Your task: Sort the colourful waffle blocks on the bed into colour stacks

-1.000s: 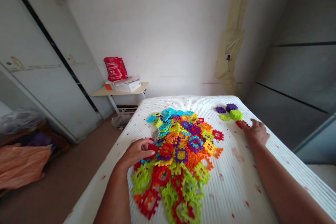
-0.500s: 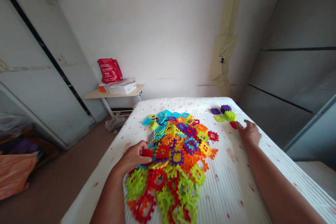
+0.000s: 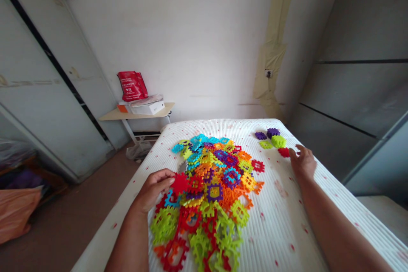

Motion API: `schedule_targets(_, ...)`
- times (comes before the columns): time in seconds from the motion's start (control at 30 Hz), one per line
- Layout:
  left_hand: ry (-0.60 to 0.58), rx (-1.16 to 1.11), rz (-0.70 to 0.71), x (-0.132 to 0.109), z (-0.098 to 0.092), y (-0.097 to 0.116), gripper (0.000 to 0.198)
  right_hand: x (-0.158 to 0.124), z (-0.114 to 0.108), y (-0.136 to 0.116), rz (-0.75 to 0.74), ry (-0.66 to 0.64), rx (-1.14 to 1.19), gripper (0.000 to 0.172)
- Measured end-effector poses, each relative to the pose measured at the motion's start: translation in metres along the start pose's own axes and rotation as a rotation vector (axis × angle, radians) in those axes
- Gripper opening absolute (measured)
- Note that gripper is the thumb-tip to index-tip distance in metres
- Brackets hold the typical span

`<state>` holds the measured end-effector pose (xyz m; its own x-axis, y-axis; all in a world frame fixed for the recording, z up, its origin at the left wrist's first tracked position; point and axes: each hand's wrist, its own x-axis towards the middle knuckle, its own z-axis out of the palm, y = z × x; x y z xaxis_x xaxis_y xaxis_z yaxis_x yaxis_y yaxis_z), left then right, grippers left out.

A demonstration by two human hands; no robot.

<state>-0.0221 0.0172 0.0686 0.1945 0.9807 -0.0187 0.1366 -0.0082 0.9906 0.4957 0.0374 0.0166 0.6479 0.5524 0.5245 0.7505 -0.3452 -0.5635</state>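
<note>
My left hand (image 3: 157,187) pinches a solid red toothed building tile (image 3: 180,183) between thumb and fingers, over the left edge of a large heap of interlocking plastic building tiles (image 3: 214,191). The heap mixes red, green, yellow, orange, blue and purple pieces, many with window-like cutouts. On the right side of the bed, my right hand (image 3: 303,161) has its fingers apart, just beside a red tile (image 3: 283,152) lying flat. Whether a fingertip still touches that tile is hard to tell. Behind it are a green stack (image 3: 278,141), a purple stack (image 3: 273,133), a flat green tile (image 3: 265,145) and a purple tile (image 3: 260,135).
Everything lies on a bed with a white, red-dotted cover (image 3: 274,204). A small side table (image 3: 111,114) at the back left bears a red bag (image 3: 133,86) and a white box (image 3: 149,108). Grey cabinets (image 3: 353,93) stand close on the right.
My left hand has lifted the red tile and turned it, so its flat face shows. My right hand has drawn slightly away from the red tile on the right.
</note>
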Motion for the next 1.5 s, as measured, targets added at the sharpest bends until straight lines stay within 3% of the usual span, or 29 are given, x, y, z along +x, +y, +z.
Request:
schedule_targets(0.13,0.161,-0.172,0.018,0.009,0.018,-0.003,0.027,-0.006,-0.002,-0.021,-0.228,0.054,0.089,0.039)
schedule_targets(0.23,0.217,-0.174,0.027,0.013,0.031,-0.004,0.027,-0.027,-0.005,-0.061,-0.463,0.035,0.217,0.032)
schedule_targets(0.37,0.181,-0.155,0.095,0.015,0.039,-0.007,0.024,-0.082,-0.020,-0.133,-0.825,-0.116,0.428,0.026)
schedule_targets(0.47,0.137,-0.149,0.104,0.016,0.041,-0.009,0.024,-0.127,-0.035,-0.181,-1.040,-0.278,0.488,0.033)
schedule_targets(0.57,0.110,-0.135,0.100,0.015,0.042,-0.009,0.023,-0.159,-0.042,-0.212,-1.121,-0.394,0.470,0.047)
schedule_targets(0.7,0.052,-0.115,0.121,0.013,0.043,-0.008,0.023,-0.176,-0.033,-0.230,-1.088,-0.432,0.415,0.060)
schedule_targets(0.9,-0.028,-0.095,0.114,0.011,0.051,-0.004,0.023,-0.177,-0.027,-0.227,-1.099,-0.437,0.398,0.053)
schedule_targets(1.0,-0.002,-0.039,0.119,0.009,0.050,-0.001,0.024,-0.165,-0.032,-0.223,-1.133,-0.434,0.400,0.053)
schedule_targets(1.13,0.178,-0.084,0.155,0.009,0.035,0.001,0.027,-0.115,-0.036,-0.206,-0.995,-0.382,0.367,0.059)
schedule_targets(1.3,0.566,-0.190,0.167,0.015,0.012,-0.003,0.027,-0.027,-0.045,-0.145,-0.707,-0.296,0.177,0.058)
schedule_targets(1.4,0.694,-0.232,0.143,0.019,0.006,-0.006,0.027,0.001,-0.047,-0.100,-0.611,-0.399,-0.008,0.059)
schedule_targets(1.5,0.716,-0.264,0.136,0.022,0.004,-0.008,0.026,0.002,-0.038,-0.067,-0.522,-0.540,-0.143,0.060)
